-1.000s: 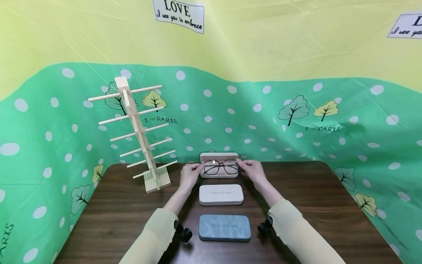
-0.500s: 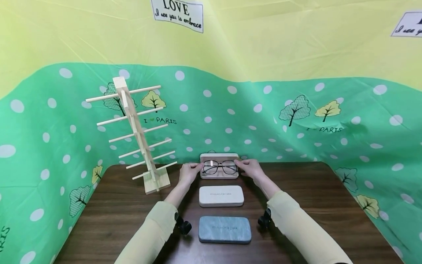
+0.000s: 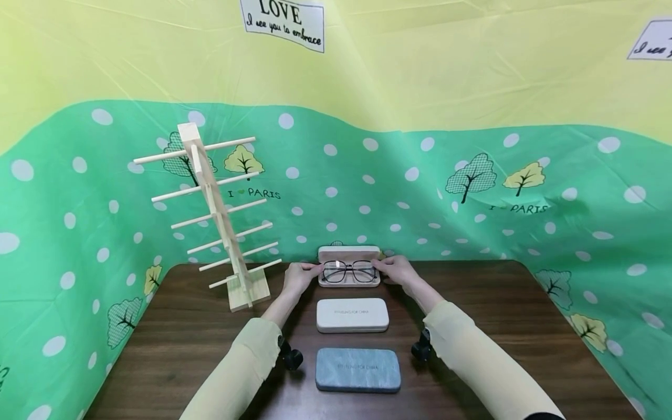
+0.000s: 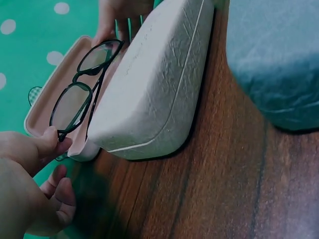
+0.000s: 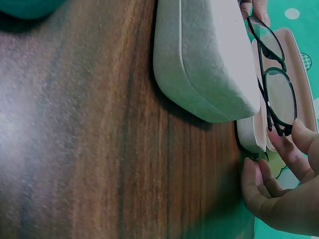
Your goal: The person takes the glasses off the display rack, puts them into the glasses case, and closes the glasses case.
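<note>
Black-framed eyeglasses (image 3: pixel 349 272) are held between both hands over an opened, pink-lined glasses case (image 3: pixel 349 254) at the table's back edge. My left hand (image 3: pixel 300 276) pinches the left end of the frame between thumb and forefinger. At the opposite end, my right hand (image 3: pixel 399 271) pinches the frame the same way. In the left wrist view the temples of the eyeglasses (image 4: pixel 71 107) look folded behind the lenses. The right wrist view shows the eyeglasses (image 5: pixel 280 95) just above the case's lower half; whether they touch its lining I cannot tell.
A closed white glasses case (image 3: pixel 352 315) lies in front of the opened one, and a closed blue glasses case (image 3: pixel 358 370) lies nearer. To the left stands a wooden rack (image 3: pixel 217 210) with several pegs. A patterned cloth (image 3: pixel 409 192) hangs behind the table (image 3: pixel 504 338).
The eyeglasses have come down slightly toward the case, with both hands still pinching their ends. The cases and rack stay put; the head view has shifted a little.
</note>
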Motion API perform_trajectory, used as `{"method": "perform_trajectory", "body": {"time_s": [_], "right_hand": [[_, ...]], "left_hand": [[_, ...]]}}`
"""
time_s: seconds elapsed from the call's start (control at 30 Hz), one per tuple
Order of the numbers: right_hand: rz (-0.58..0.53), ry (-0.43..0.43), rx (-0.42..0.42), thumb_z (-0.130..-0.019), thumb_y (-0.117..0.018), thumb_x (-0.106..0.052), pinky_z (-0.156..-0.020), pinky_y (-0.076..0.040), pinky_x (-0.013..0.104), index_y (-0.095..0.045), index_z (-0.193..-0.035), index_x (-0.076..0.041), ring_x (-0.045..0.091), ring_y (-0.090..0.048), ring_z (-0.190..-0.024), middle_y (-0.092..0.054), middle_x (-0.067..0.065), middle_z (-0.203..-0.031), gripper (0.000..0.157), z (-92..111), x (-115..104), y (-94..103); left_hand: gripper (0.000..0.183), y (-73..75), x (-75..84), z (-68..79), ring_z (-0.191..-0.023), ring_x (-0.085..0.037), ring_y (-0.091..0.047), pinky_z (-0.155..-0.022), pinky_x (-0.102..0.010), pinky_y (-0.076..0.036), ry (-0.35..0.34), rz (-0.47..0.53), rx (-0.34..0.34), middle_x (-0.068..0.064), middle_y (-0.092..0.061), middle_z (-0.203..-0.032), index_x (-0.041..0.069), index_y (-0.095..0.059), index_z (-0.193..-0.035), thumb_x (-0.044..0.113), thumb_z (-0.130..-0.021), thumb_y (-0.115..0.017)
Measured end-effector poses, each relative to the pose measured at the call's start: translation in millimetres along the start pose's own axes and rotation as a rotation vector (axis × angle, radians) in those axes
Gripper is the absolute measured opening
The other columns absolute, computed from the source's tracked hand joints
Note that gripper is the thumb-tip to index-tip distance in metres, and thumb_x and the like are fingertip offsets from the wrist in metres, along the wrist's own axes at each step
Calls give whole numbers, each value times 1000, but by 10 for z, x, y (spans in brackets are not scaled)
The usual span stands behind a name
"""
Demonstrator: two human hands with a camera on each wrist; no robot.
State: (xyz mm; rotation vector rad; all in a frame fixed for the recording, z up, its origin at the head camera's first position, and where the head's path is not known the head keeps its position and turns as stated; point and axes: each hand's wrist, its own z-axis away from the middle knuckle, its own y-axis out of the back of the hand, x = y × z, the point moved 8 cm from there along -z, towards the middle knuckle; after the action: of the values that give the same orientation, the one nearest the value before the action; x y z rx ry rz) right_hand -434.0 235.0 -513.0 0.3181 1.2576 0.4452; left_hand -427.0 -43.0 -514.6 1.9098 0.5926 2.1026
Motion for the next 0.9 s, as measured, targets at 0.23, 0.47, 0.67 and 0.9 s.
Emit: {"method": "perform_trajectory", "body": {"time_s": [0.23, 0.47, 0.67, 0.9], "right_hand": [[17, 11, -23, -106, -58, -26, -96, -60, 43, -69, -124, 7, 38, -56, -132, -53, 23, -146, 40, -52, 3, -16], [41, 57, -2, -105, -60, -21, -88, -62, 38, -70, -125, 6, 31, -65, -117, -60, 21, -135, 35, -81, 5, -7], [65, 90, 6, -104, -62, -18, -82, -62, 34, -71, -123, 6, 28, -67, -109, -64, 21, -130, 32, -91, -16, 10], [52, 98, 14, -101, -66, -13, -81, -62, 33, -73, -119, 5, 24, -68, -103, -65, 20, -126, 27, -102, 1, 19]], "left_hand": [[24, -14, 26, -31, -113, -33, -70, -97, -44, -55, -49, -78, 19, -9, -80, -106, 10, -85, -93, 32, -91, -78], [20, -29, 38, -90, -110, -31, -72, -91, -43, -57, -75, -138, 36, -6, -81, -102, 14, -85, -91, 32, -92, -77], [18, -24, 27, -123, -107, -29, -73, -76, -35, -56, -59, -178, 44, -3, -81, -103, 19, -86, -91, 36, -90, -78], [19, -48, -16, -153, -99, -25, -74, -63, -29, -49, -45, -187, 42, 0, -81, -100, 21, -86, -89, 40, -89, -80]]}}
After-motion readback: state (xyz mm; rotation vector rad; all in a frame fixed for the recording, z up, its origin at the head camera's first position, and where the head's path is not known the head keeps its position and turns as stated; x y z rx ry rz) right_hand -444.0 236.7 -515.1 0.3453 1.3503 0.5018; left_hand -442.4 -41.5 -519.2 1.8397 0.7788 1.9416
